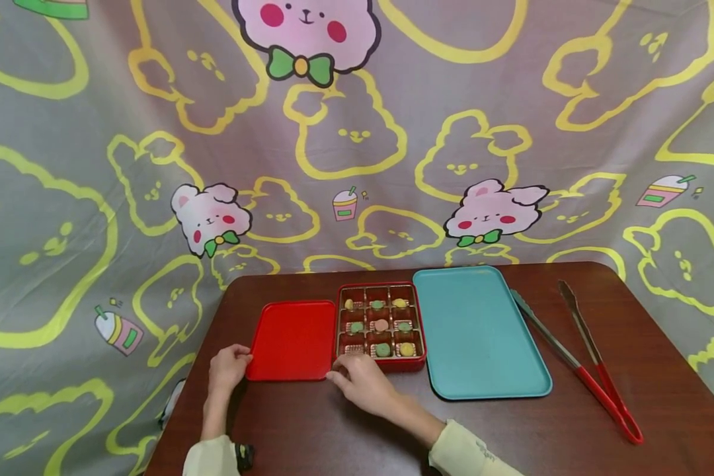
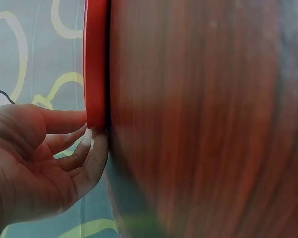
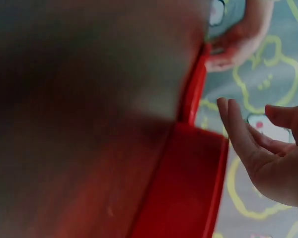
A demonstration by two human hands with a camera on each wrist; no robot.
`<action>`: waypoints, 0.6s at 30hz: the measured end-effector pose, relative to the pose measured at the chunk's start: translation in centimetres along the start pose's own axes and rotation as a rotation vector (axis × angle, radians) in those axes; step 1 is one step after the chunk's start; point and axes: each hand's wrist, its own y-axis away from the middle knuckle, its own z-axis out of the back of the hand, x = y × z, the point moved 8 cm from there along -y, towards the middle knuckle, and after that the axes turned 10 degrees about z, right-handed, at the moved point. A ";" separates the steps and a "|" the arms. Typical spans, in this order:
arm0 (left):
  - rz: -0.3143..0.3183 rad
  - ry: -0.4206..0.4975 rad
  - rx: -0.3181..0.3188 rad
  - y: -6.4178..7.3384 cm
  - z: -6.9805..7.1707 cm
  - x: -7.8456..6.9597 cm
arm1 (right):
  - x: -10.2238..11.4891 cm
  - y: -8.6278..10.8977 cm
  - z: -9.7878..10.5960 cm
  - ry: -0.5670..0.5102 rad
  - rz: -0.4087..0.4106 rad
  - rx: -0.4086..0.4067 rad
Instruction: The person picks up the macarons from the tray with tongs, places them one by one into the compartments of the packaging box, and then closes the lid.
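A flat red lid point(image 1: 291, 340) lies on the table, left of a red box point(image 1: 401, 365). My left hand point(image 1: 229, 368) holds the lid's near left corner; in the left wrist view its thumb is at the top of the red edge point(image 2: 97, 64) and its fingers at the side. Near the lid's other front corner, in front of the box, hovers my right hand point(image 1: 365, 387). In the right wrist view its fingers point(image 3: 243, 136) are fairly straight, with nothing held. Small round green, yellow and pink pieces sit in the box's gold compartments; the front left one is partly hidden.
A teal tray point(image 1: 482, 330) stands against the box's right side. Farther right lie spread tongs point(image 1: 597, 391) with red handles. Behind the brown table point(image 1: 309, 430) hangs a patterned cloth point(image 1: 393, 145).
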 end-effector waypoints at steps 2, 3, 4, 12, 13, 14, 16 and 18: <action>-0.002 -0.008 0.001 0.0 0.1 0.2 | -0.2 0.2 -1.0 -0.056 -0.029 0.011; -0.001 -0.011 0.003 0.0 0.2 0.3 | -0.3 0.3 -1.5 -0.096 -0.050 0.018; 0.000 -0.014 0.007 0.0 0.2 0.4 | -0.4 0.4 -2.0 -0.140 -0.076 0.027; 0.016 -0.029 0.032 -0.1 0.5 1.3 | -2.0 0.8 -4.4 -0.481 -0.296 -0.027; 0.017 -0.026 0.032 -0.2 0.5 1.4 | -2.0 0.7 -4.6 -0.496 -0.309 -0.037; 0.019 -0.021 0.032 -0.2 0.5 1.4 | -2.1 0.6 -4.7 -0.505 -0.322 -0.045; 0.020 -0.018 0.029 -0.2 0.6 1.4 | -2.1 0.4 -4.9 -0.502 -0.338 -0.052; 0.024 -0.017 0.031 -0.2 0.8 1.5 | -2.0 0.2 -5.1 -0.504 -0.360 -0.052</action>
